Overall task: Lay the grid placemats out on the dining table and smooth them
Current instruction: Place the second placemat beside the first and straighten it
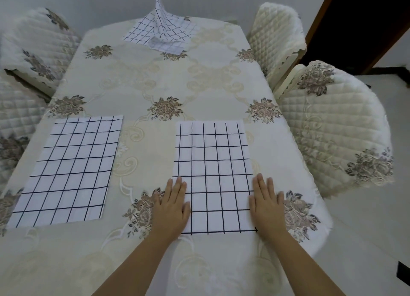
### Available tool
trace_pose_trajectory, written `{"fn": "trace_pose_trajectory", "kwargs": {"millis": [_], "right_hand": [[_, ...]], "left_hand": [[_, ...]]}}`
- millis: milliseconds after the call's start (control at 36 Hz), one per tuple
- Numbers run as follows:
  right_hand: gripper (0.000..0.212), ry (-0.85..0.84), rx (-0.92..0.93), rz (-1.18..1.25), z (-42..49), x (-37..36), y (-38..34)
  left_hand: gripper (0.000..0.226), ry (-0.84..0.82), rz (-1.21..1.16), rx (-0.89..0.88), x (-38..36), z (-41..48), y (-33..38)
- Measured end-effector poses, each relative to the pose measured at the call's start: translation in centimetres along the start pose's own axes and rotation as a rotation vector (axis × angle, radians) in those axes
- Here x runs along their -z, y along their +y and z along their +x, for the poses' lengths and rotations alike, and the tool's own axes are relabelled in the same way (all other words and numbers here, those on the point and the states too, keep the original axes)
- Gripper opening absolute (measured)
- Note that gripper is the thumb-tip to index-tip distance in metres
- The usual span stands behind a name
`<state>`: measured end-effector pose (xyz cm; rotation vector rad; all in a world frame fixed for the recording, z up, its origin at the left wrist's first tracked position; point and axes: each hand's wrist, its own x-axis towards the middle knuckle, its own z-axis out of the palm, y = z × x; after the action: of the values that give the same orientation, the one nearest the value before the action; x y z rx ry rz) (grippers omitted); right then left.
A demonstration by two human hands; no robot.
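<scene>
both hands lie flat, palms down, fingers straight and close together. the left hand (173,203) rests on the left edge of a grid placemat (213,162) near its closest corner, and the right hand (265,203) rests on the right edge, so the mat lies smooth between them on the floral tablecloth (155,85). a second placemat (66,167) lies flat well beyond the left hand. far ahead of the fingertips, more grid placemats (162,31) sit rumpled, one standing in a peak. quilted chairs (332,127) stand beyond the right hand
</scene>
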<state>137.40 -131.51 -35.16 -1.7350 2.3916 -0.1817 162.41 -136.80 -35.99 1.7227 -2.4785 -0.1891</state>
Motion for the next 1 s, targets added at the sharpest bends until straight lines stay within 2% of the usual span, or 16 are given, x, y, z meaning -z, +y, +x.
{"fn": "trace_pose_trajectory", "kwargs": {"millis": [83,222,306,444,500,556,694,833,1000], "right_hand": [[0.052,0.058,0.015,-0.016,0.8,0.4,-0.9],[0.064,0.116,0.195,-0.084,3.3,-0.4,-4.5],[0.062,0.072,0.311,-0.088,4.1,-0.8,-7.4],[0.047,-0.014,0.431,-0.043,5.3,-0.9,-10.5],[0.052,-0.037,0.430,-0.059,6.1,-1.1,-10.8],[0.042,-0.043,0.430,-0.069,6.6,-1.1,-10.9],[0.051,-0.093,0.386,-0.045,7.9,-0.6,-10.4],[0.051,-0.046,0.303,-0.008,9.2,-0.8,-9.7],[0.050,-0.034,0.324,0.027,9.4,-0.8,-10.3]], "left_hand": [[0.047,0.055,0.014,-0.027,0.2,1.0,0.5],[0.036,0.055,0.019,-0.084,0.6,4.4,1.5],[0.040,0.006,-0.010,-0.164,0.3,5.9,2.3],[0.051,-0.106,-0.022,-0.167,-0.5,6.9,2.5],[0.053,-0.085,-0.020,-0.157,-0.7,7.2,2.3],[0.054,-0.059,-0.027,-0.139,-0.7,7.4,2.1],[0.055,-0.049,-0.079,-0.107,-0.6,8.3,1.6],[0.065,-0.031,-0.128,0.072,-1.0,9.7,1.1],[0.054,-0.024,0.000,-0.055,-1.1,11.1,1.6]]}}
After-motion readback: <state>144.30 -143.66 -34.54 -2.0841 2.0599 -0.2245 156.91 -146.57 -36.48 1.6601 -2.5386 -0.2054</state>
